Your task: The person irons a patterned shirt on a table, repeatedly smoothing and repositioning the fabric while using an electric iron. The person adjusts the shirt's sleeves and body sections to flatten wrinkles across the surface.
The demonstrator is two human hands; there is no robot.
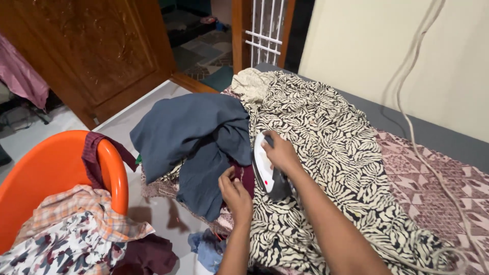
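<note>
My right hand [279, 150] grips the handle of a white clothes iron [266, 170], which rests tilted on its side on a black-and-cream leaf-print cloth [326, 142]. Just left of the iron, my left hand [235, 192] presses its fingers on a dark maroon cloth [246, 179] beside a heap of dark blue garments [196, 135]. The iron's soleplate faces right and is mostly hidden. Its pale cord [423, 153] runs along the right, up the wall.
A patterned pink bedcover [433, 188] lies under the clothes. An orange plastic chair [56, 173] at the left holds checked and floral garments [76, 229]. A carved wooden door [97, 51] stands behind. More clothes [209, 249] lie on the floor.
</note>
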